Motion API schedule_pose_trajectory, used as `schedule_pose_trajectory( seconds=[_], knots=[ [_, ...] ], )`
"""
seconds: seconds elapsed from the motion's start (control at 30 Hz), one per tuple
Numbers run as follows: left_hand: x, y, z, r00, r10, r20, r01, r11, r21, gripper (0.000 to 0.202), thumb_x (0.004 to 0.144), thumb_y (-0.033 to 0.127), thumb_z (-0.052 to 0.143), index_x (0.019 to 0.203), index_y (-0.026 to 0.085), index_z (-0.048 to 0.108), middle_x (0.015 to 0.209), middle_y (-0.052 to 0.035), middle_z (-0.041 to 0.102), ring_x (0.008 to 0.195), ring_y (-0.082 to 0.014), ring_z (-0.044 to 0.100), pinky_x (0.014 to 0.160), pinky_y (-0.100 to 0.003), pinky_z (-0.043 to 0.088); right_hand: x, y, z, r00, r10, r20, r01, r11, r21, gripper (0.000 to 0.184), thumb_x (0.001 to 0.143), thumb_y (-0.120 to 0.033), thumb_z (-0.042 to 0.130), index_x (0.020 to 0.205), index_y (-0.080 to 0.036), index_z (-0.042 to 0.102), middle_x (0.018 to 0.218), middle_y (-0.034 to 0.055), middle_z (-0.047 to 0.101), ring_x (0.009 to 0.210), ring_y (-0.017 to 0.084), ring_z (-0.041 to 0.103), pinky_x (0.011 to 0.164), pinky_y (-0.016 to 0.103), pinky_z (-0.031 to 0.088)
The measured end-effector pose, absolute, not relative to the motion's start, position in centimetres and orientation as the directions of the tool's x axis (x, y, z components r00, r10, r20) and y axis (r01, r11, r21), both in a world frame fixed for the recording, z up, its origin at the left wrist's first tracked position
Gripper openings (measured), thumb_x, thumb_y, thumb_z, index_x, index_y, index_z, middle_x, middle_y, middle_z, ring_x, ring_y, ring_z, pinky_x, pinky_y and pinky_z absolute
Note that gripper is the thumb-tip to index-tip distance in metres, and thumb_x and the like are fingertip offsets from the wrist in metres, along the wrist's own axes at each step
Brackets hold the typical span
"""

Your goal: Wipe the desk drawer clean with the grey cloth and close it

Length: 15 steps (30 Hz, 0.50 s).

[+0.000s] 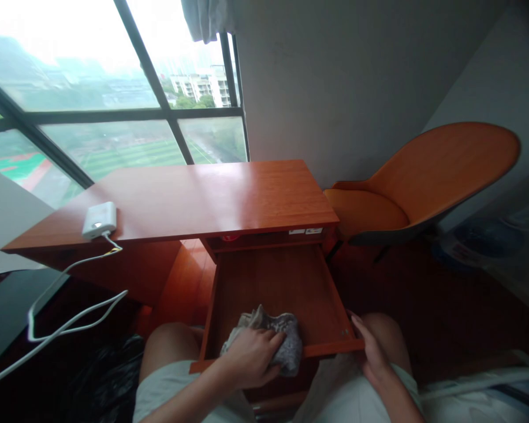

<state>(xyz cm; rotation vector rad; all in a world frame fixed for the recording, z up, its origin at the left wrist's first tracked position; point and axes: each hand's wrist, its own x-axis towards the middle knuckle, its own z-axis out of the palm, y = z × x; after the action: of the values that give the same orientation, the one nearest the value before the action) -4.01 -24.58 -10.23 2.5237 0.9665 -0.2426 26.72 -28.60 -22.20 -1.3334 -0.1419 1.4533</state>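
A wooden drawer (pixel 273 282) is pulled out of the desk toward my lap, and its inside shows bare wood. My left hand (pixel 255 355) is closed on a crumpled grey cloth (pixel 286 346), pressing it over the drawer's front edge, partly inside and partly hanging outside. My right hand (pixel 372 349) holds the right front corner of the drawer, its fingers along the outer side and behind the end of the front panel. Its thumb is hard to make out.
The reddish desk (pixel 264 194) bears a white charger-like box (pixel 100 220) with a white cable (pixel 66 332) looping down at left. An orange chair (pixel 441 176) stands right of the desk. A black plastic bag (pixel 110 376) lies low at left. Windows are behind.
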Motion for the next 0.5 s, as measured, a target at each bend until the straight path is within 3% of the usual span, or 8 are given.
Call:
schedule_pose_trajectory(
  seconds=[0.13, 0.23, 0.37, 0.5],
  knots=[
    [4.1, -25.6, -11.2, 0.719, 0.648, -0.253, 0.695, -0.654, 0.301, 0.049, 0.083, 0.043, 0.048, 0.122, 0.014, 0.051, 0.098, -0.0137, 0.066, 0.082, -0.0304, 0.064, 0.068, -0.04, 0.049, 27.0, -28.4, -22.2, 0.142, 0.731, -0.667, -0.706, -0.397, -0.586, 0.051, 0.07, -0.048, 0.066, 0.116, -0.027, 0.062, 0.109, 0.0036, 0.072, 0.113, 0.027, 0.06, 0.096, 0.039, 0.049],
    [10.0, -26.4, -12.1, 0.674, 0.693, -0.254, 0.738, -0.625, 0.253, 0.046, 0.086, 0.038, 0.044, 0.114, 0.005, 0.057, 0.091, -0.0198, 0.065, 0.079, -0.0315, 0.064, 0.063, -0.039, 0.048, 27.1, -28.4, -22.3, 0.121, 0.743, -0.659, -0.718, -0.392, -0.575, 0.046, 0.069, -0.048, 0.066, 0.109, -0.026, 0.067, 0.104, 0.0034, 0.074, 0.112, 0.028, 0.061, 0.097, 0.04, 0.049],
    [15.2, -26.7, -12.9, 0.662, 0.692, -0.288, 0.75, -0.614, 0.246, 0.031, 0.088, 0.026, 0.043, 0.096, 0.009, 0.068, 0.089, -0.0188, 0.065, 0.08, -0.0295, 0.063, 0.062, -0.039, 0.045, 27.3, -28.5, -22.1, 0.138, 0.736, -0.663, -0.757, -0.354, -0.55, 0.041, 0.069, -0.048, 0.066, 0.103, -0.026, 0.068, 0.102, 0.0017, 0.074, 0.114, 0.027, 0.06, 0.1, 0.043, 0.048],
    [17.2, -26.8, -13.5, 0.617, 0.717, -0.325, 0.785, -0.586, 0.198, 0.033, 0.089, 0.026, 0.042, 0.1, 0.009, 0.069, 0.093, -0.0199, 0.065, 0.085, -0.0317, 0.062, 0.065, -0.043, 0.045, 27.3, -28.4, -21.5, 0.103, 0.717, -0.689, -0.794, -0.357, -0.491, 0.039, 0.072, -0.047, 0.062, 0.104, -0.025, 0.067, 0.105, 0.0037, 0.073, 0.117, 0.028, 0.058, 0.101, 0.045, 0.046]
  ],
)
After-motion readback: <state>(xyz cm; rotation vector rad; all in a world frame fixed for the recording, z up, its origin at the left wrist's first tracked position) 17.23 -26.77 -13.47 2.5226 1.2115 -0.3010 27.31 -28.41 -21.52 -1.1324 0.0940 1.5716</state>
